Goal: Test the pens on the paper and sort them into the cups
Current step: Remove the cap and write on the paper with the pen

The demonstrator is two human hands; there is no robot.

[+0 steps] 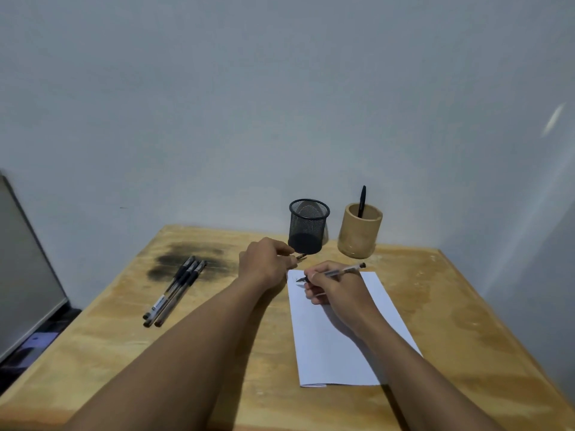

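- Pale wooden tabletop [466, 306]: carries all.
- White paper sheet [326, 353]: clear-barrelled pen [340, 271] tip on it; testing step underway.
- Black mesh cup [308, 227], tan wooden cup [359, 236]: next, judge mark, choose one.
- Right hand [337, 292]: grip curled round that pen.
- Left hand [266, 262]: pinches small cap-like piece [301, 258].
- Three loose pens [175, 289]: untested, far left.

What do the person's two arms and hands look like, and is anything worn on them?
Both are bare. The left hand and the right hand have no gloves, and no ring is visible. The left forearm and the right forearm show no sleeve down to the picture's bottom edge, and neither wrist bears a watch or a bracelet.
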